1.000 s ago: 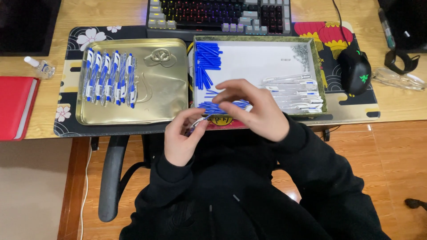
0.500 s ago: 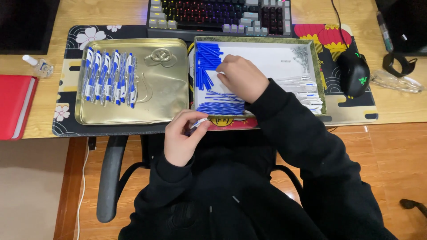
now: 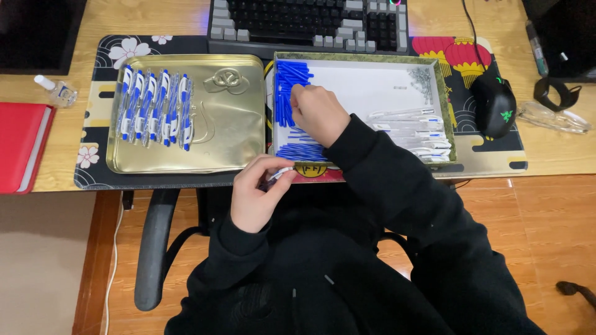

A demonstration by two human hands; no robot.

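1. Nearest the camera: black sleeves and torso of the seated person; chair armrest [image 3: 151, 248] low left, over wood floor.
2. Left hand [image 3: 254, 195] at the desk's near edge, fingers pinched closed around a pen barrel [image 3: 280, 174], clear with a white end, held roughly level, just below the box's front rim.
3. Right hand [image 3: 318, 113] reaches into the white-lined box [image 3: 366, 87], knuckles up, fingers curled down onto the blue parts. Whether it actually grips one cannot be told; the fingertips are hidden.
4. Blue parts: one upright cluster [image 3: 285, 93] along the box's left wall, just left of the right hand; a second flat pile [image 3: 301, 151] at the front left corner.
5. Clear pen barrels [image 3: 413, 133] lie stacked at the box's right side; small springs [image 3: 423, 79] in the far right corner.
6. Gold tin lid [image 3: 223, 130] left of the box holds a row of assembled blue-and-white pens [image 3: 155, 107].
7. Farther: keyboard [image 3: 304, 22], black mouse [image 3: 493, 105], red notebook [image 3: 22, 146].
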